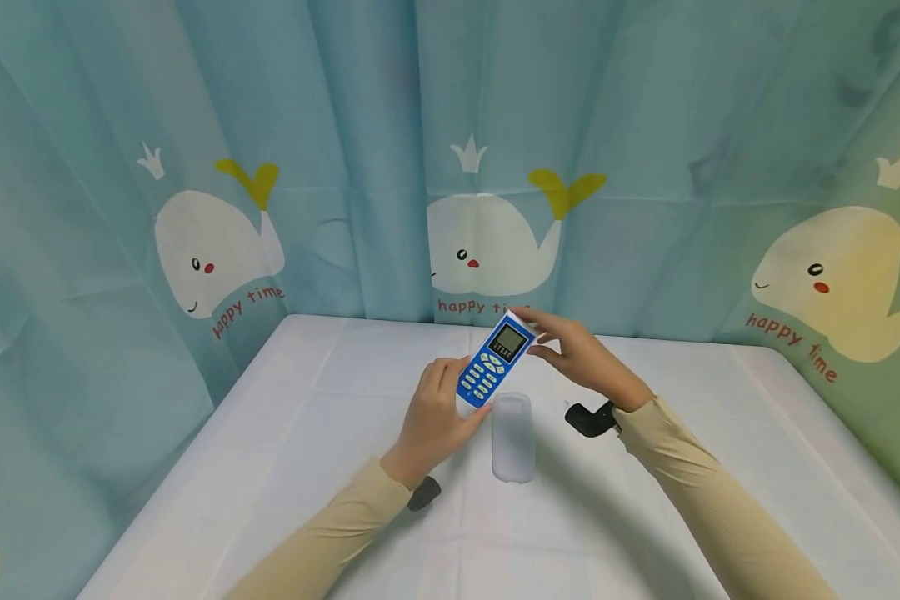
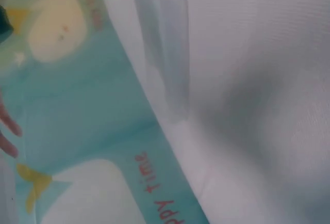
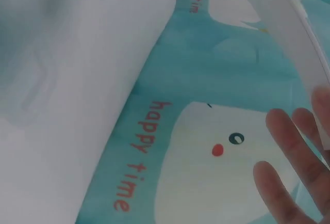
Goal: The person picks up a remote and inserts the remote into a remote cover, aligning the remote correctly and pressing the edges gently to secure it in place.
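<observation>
In the head view a blue and white remote control (image 1: 493,360) with a small grey screen and pale keys is held tilted above the table. My left hand (image 1: 437,408) grips its lower end, thumb on the near side. At the upper, screen end my right hand (image 1: 581,354) has its index finger and thumb on the edges. The right wrist view shows the white side of the remote control (image 3: 296,38) and spread fingers (image 3: 281,131) beside it. Below it on the table lies a translucent remote cover (image 1: 513,437); a blurred translucent edge (image 2: 167,43) crosses the left wrist view.
A white cloth covers the table (image 1: 330,500). Behind and beside it hangs a blue-green curtain (image 1: 375,125) printed with whales. Black wrist devices show near the right wrist (image 1: 591,419) and left wrist (image 1: 424,494).
</observation>
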Action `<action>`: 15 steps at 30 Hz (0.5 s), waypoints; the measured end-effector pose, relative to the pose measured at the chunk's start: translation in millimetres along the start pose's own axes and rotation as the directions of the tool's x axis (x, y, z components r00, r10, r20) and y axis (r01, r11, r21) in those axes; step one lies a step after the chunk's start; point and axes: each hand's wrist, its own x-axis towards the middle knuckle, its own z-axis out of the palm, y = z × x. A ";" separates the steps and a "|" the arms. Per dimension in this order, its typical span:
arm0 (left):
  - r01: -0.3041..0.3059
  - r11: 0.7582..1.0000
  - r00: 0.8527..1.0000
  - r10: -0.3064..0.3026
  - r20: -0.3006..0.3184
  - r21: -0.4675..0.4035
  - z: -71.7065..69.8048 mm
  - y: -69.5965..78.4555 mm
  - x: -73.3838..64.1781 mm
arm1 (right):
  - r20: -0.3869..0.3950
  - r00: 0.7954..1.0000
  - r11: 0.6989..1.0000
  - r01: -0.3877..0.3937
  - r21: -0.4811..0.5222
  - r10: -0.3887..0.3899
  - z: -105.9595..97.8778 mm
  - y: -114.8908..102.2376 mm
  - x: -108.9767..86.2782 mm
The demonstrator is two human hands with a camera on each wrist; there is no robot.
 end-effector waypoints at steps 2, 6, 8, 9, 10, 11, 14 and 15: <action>-0.012 1.000 1.000 0.012 0.003 0.003 -0.5 -1.6 0.7 | -0.005 1.000 1.000 0.011 -0.013 -0.011 -1.1 0.3 -0.9; -0.082 0.996 0.996 0.081 0.035 0.020 -5.2 -8.9 4.6 | 0.003 0.998 0.997 0.061 -0.053 -0.061 -4.1 0.9 -2.9; -0.123 0.992 0.991 0.121 0.064 0.022 -9.2 -13.5 7.9 | -0.002 0.997 0.994 0.083 -0.077 -0.083 -5.1 1.4 -4.5; -0.142 0.990 0.987 0.141 0.078 0.016 -11.4 -15.7 9.8 | -0.011 0.995 0.991 0.097 -0.090 -0.098 -5.5 1.6 -5.3; -0.157 0.988 0.984 0.155 0.092 0.016 -13.7 -17.6 11.8 | -0.024 0.994 0.989 0.108 -0.098 -0.111 -5.7 1.7 -6.1; -0.167 0.986 0.981 0.165 0.102 0.011 -16.0 -19.1 14.0 | -0.039 0.992 0.988 0.118 -0.103 -0.122 -5.7 2.0 -7.0; -0.182 0.983 0.977 0.179 0.118 0.012 -23.1 -21.8 20.6 | -0.098 0.984 0.983 0.138 -0.123 -0.151 -4.6 2.1 -8.4; -0.183 0.983 0.976 0.180 0.121 0.015 -24.8 -22.4 22.7 | -0.120 0.980 0.982 0.140 -0.128 -0.156 -3.7 2.2 -8.8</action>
